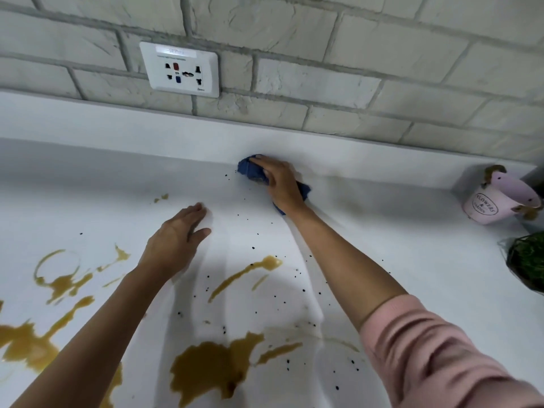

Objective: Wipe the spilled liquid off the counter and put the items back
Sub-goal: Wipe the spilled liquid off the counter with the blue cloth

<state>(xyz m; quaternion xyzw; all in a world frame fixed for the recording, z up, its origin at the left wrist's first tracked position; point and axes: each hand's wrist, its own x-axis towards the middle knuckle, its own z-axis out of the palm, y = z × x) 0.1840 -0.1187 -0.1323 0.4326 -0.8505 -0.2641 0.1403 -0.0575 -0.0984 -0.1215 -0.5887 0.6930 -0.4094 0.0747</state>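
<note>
Brown liquid (212,366) lies in puddles and streaks across the white counter (382,231), mostly at the near left and centre, with small dark specks scattered around. My right hand (279,184) presses a crumpled blue cloth (250,170) against the counter at its back edge, where the raised ledge begins. My left hand (179,234) rests flat on the counter with fingers straight, left of the cloth and beyond the puddles. A pink bucket (494,201) marked "Flowers & Garden" lies tipped on its side at the far right.
A green plant (527,260) in dark wrapping lies at the right edge below the bucket. A wall socket (181,69) sits in the grey brick wall above the counter's ledge. A brown ring stain (56,266) marks the counter at the left.
</note>
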